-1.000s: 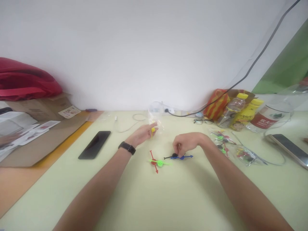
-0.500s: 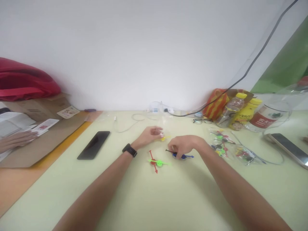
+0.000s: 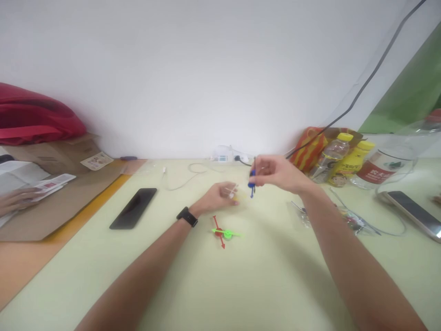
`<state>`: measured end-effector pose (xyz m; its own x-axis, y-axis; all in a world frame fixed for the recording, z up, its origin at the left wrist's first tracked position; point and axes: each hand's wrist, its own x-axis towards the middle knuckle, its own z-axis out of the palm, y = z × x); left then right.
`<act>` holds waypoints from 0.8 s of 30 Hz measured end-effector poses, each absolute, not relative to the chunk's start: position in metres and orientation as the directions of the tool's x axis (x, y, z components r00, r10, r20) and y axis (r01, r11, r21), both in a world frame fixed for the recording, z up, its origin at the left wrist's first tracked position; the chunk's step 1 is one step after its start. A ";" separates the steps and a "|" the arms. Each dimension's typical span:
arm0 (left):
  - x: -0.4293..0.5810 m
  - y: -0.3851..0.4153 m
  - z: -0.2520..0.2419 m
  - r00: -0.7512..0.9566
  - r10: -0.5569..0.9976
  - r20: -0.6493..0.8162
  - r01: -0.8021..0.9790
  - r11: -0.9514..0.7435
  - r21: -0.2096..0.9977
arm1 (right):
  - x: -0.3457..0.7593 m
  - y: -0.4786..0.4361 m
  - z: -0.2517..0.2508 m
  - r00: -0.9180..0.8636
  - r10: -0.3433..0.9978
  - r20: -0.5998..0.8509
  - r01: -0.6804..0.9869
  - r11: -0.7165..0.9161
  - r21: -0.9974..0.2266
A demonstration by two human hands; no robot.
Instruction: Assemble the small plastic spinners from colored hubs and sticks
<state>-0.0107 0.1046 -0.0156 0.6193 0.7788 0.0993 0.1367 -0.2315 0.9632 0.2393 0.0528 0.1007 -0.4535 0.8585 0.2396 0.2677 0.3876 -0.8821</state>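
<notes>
My right hand [image 3: 279,174] is raised above the table, its thumb and fingers pinching a blue arrow spinner [image 3: 252,178] with a black one against it; the arrows hang upright. Lower and to its left, my left hand [image 3: 216,196], with a black watch on the wrist, is closed on a white and yellow arrow spinner [image 3: 232,196], partly blurred. On the table in front of both hands lie a red arrow spinner [image 3: 218,232] and a green arrow spinner [image 3: 228,234], overlapping.
Bagged spinners [image 3: 354,221] lie beside my right forearm. A black phone [image 3: 133,208] is at left, another phone [image 3: 415,212] at right. Bottles [image 3: 332,156] stand at the back right. Another person's hand [image 3: 19,200] rests on papers at the far left.
My right hand has lifted the blue and black spinners off the table, up and away from me. My left hand has turned slightly, tilting the white and yellow spinner.
</notes>
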 end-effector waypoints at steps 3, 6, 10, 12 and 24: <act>-0.006 0.102 -0.016 0.633 0.767 0.103 0.123 -0.232 0.965 | 0.230 0.052 0.104 -0.151 0.875 0.460 0.170 0.482 -0.860; -0.003 0.102 -0.016 0.610 0.787 0.089 0.161 -0.233 0.959 | 0.215 0.050 0.102 -0.026 0.847 0.532 0.176 0.527 -0.831; -0.002 0.101 -0.012 0.608 0.790 0.072 0.198 -0.239 0.950 | 0.202 0.046 0.095 -0.129 0.837 0.532 0.331 0.542 -0.773; -0.002 0.100 -0.010 0.623 0.777 0.086 0.183 -0.251 0.950 | 0.201 0.046 0.091 -0.198 0.822 0.533 0.434 0.562 -0.705; 0.001 0.095 0.004 0.652 0.755 0.075 0.200 -0.266 0.943 | 0.212 0.050 0.090 -0.353 0.794 0.496 0.650 0.589 -0.481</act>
<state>0.0010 0.0947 0.0038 0.6516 0.7549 0.0749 0.1998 -0.2661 0.9430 0.2123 0.0497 0.0901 -0.3526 0.7937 0.4957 0.6499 0.5888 -0.4806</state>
